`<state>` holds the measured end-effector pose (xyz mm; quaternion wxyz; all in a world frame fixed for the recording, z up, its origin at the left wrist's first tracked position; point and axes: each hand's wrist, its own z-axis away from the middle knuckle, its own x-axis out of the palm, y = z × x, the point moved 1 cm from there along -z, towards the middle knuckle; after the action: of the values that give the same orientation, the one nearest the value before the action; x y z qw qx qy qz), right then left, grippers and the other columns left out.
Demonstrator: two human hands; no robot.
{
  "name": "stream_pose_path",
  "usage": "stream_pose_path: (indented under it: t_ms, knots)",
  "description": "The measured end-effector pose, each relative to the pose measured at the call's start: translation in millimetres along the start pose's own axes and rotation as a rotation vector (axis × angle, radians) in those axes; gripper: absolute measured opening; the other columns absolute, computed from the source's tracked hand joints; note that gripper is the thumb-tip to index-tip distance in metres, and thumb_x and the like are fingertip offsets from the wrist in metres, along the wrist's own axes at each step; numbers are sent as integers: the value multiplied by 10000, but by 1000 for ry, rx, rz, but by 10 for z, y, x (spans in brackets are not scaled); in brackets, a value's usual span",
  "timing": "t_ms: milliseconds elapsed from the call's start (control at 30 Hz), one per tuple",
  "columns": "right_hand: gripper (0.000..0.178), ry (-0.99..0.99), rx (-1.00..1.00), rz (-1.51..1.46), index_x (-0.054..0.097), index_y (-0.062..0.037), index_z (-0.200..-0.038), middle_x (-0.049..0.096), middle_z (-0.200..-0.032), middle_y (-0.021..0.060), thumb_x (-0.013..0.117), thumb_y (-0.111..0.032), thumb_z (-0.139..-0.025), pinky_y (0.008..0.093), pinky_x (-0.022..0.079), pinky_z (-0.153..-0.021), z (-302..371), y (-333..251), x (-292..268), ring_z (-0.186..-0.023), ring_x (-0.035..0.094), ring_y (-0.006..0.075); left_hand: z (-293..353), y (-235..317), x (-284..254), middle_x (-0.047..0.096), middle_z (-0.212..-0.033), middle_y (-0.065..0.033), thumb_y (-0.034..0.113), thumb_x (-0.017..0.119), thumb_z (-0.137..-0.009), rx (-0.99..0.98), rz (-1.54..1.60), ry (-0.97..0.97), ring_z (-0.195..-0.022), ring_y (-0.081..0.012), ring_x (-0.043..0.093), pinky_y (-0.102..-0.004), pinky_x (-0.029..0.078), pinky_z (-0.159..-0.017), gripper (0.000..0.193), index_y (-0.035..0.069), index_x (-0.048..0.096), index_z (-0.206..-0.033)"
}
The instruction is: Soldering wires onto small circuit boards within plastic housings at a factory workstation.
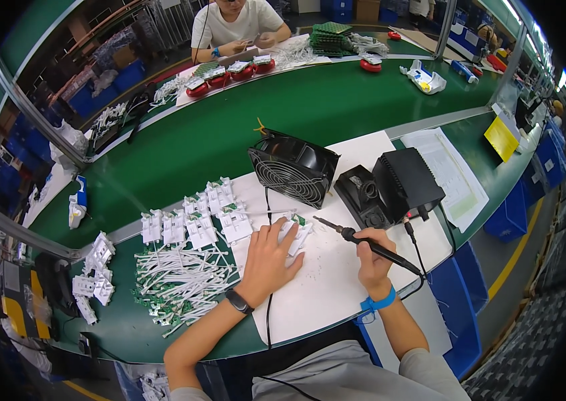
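Note:
My left hand (271, 262) lies on a white plastic housing (301, 239), its fingers stretched out over it. A small green circuit board (298, 218) shows at the housing's far end, just beyond my fingertips. In my right hand (374, 264) is a soldering iron (348, 234), gripped like a pen. Its tip points left toward the green board and stays a little apart from it. Both hands are over a white work sheet (323, 294). Part of the housing is hidden under my left hand.
A black fan (293, 167) stands beyond my hands, beside an iron stand (365, 207) and a black soldering station (408, 180). Left are rows of white housings (200, 230) and a pile of white leads (182, 277). A person (239, 30) works across the green bench.

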<state>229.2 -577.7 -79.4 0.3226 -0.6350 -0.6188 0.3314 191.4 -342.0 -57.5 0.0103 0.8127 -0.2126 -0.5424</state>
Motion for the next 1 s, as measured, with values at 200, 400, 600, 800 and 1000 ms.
stream_pose_path:
  t_ms: [200, 400, 600, 800, 1000]
  knots:
    - [119, -90, 0, 15, 643, 26, -1007, 648, -777, 76, 603, -79, -968, 241, 434, -584, -13, -73, 39, -619, 574, 118, 181, -125, 55, 535, -1433, -221, 196, 759, -871, 27, 166, -2, -1208, -368, 519, -435, 453, -1016, 507, 7, 647, -1327]
    - [102, -75, 86, -65, 530, 1, -1085, 615, -740, 79, 563, -62, -1013, 216, 423, -519, -18, -68, 56, -583, 562, 91, 248, -86, 74, 536, -1436, -221, 204, 781, -857, -66, 253, 98, -1212, -373, 533, -440, 438, -1052, 483, 47, 679, -1302]
    - [101, -23, 137, -39, 563, 13, -1029, 654, -657, 77, 643, -2, -968, 222, 445, -557, -200, -314, 271, -563, 602, 101, 272, -85, 36, 572, -1385, -198, 213, 791, -850, -97, 169, 84, -1144, -345, 554, -432, 451, -969, 463, 64, 697, -1278]
    - [81, 69, 152, -3, 552, -8, -957, 577, -675, 37, 612, -39, -1002, 212, 392, -519, -81, -87, 365, -552, 529, 71, 280, -117, 88, 585, -1386, -183, 223, 801, -840, -74, 177, 117, -1110, -327, 567, -424, 451, -952, 466, 63, 697, -1266]
    - [120, 114, 42, 22, 520, -20, -917, 517, -702, 32, 563, -46, -1027, 209, 361, -504, 8, 37, 356, -543, 469, 59, 288, -127, 115, 584, -1391, -184, 218, 801, -838, -71, 192, 134, -1103, -325, 569, -427, 455, -949, 434, 50, 699, -1225]
